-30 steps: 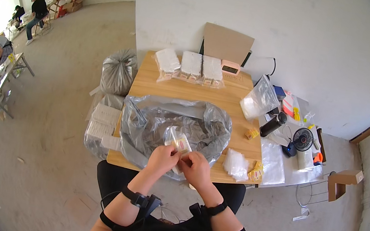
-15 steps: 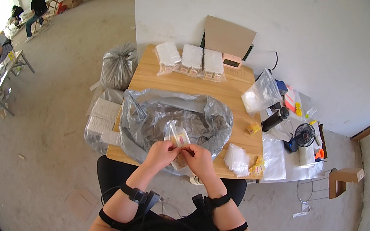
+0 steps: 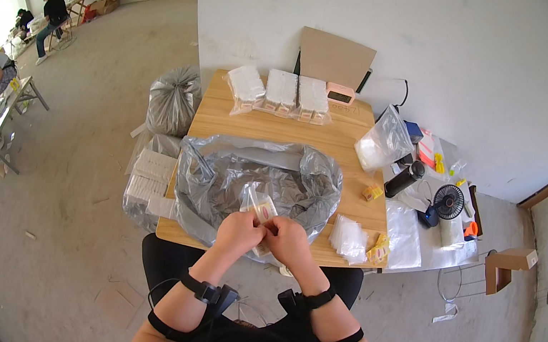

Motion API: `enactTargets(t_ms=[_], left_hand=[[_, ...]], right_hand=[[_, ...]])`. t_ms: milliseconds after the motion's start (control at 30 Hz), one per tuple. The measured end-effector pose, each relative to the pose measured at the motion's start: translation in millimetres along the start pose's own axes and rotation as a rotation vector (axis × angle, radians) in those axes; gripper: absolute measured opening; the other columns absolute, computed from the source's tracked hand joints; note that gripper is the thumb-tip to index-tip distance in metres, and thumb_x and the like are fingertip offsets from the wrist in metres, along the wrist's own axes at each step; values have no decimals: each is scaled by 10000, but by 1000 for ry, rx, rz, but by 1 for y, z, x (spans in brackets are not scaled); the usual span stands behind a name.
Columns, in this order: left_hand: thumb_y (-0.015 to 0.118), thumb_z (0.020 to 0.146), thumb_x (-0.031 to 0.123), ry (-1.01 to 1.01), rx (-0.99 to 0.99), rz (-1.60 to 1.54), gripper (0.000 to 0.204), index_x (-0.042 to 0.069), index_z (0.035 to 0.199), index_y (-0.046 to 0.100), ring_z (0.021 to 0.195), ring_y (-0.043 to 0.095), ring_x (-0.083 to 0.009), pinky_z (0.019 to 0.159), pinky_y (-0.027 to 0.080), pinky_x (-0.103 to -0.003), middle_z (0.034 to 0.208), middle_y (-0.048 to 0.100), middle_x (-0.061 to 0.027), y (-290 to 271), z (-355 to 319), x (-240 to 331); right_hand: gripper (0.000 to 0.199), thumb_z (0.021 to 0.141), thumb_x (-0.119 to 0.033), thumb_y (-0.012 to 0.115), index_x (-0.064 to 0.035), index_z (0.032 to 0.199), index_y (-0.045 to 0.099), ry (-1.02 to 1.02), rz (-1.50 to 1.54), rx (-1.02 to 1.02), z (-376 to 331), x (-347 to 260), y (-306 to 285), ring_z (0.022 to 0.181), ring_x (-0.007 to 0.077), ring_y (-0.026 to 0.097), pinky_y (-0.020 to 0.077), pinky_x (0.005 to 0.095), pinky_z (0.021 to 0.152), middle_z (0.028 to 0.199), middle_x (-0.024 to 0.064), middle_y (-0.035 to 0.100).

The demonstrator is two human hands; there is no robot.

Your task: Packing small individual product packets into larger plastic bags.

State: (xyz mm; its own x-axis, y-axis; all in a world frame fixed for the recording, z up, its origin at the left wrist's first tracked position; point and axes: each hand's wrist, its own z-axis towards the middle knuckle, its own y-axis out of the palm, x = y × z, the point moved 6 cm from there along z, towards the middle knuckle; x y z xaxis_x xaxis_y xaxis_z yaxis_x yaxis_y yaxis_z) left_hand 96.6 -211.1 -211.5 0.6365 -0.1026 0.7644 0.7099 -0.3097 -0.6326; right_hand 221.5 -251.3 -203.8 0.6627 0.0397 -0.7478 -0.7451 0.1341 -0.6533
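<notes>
My left hand (image 3: 240, 231) and my right hand (image 3: 288, 239) meet over the near side of a grey plastic bag (image 3: 184, 208), which lies wide open on the wooden table. Between them is a small clear plastic packet (image 3: 259, 201) with a yellow and red label, pinched by the fingers of both hands. Its upper end sticks out beyond my fingertips; the middle is hidden behind them. To the right of my hands lies a pile of clear small bags (image 3: 348, 240), with a yellow packet (image 3: 378, 248) beside it.
Wrapped white bundles (image 3: 281, 91) and a pink clock (image 3: 340, 94) stand at the table's back. On the right are a clear bag (image 3: 385, 142), a black bottle (image 3: 404, 180) and a small fan (image 3: 448, 201). A tied grey sack (image 3: 173, 100) stands left. People sit far left.
My right hand has turned and closed in further over the packet, covering more of its label. The packet stays in about the same place over the grey bag.
</notes>
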Motion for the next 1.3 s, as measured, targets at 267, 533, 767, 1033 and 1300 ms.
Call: enactTargets(t_ms=[267, 533, 767, 1033, 1300], left_hand=[[603, 708, 204, 7, 91, -229, 207, -1, 727, 616, 626, 620, -313, 589, 472, -381, 659, 623, -164, 1, -1, -6], [579, 726, 109, -1, 236, -394, 107, 9, 696, 601, 485, 520, -116, 447, 390, -269, 580, 582, -56, -25, -1, -23], [584, 734, 129, -130, 146, -565, 136, -3, 701, 588, 508, 486, -94, 479, 376, -247, 568, 539, -29, -57, 3, -47], [599, 851, 403, 99, 245, -379, 624, -43, 1254, 431, 969, 598, -241, 766, 478, -288, 1049, 602, -176, -10, 6, -58], [363, 983, 322, -188, -230, -1347, 444, -8, 1273, 426, 1065, 566, -318, 870, 476, -489, 1185, 559, -164, 0, 9, -67]], right_hand=[[150, 734, -139, 635, -2, 775, 590, -3, -17, 109, 1, -3, -5, 738, 342, 603, 474, 398, 643, 759, 170, 617], [102, 716, -97, 616, -20, 703, 550, -11, -174, 445, 7, 21, -43, 680, 346, 586, 463, 416, 590, 719, 171, 595], [53, 720, -59, 612, -20, 730, 577, 38, 6, 498, 11, 17, -74, 599, 278, 586, 469, 359, 567, 671, 143, 599], [141, 816, -144, 634, -11, 840, 592, 51, 420, 177, 5, 21, 1, 650, 163, 594, 466, 297, 599, 699, 102, 614], [231, 909, -242, 571, -14, 931, 539, 321, 550, 210, 2, 126, 32, 728, 94, 559, 472, 247, 660, 824, 29, 591]])
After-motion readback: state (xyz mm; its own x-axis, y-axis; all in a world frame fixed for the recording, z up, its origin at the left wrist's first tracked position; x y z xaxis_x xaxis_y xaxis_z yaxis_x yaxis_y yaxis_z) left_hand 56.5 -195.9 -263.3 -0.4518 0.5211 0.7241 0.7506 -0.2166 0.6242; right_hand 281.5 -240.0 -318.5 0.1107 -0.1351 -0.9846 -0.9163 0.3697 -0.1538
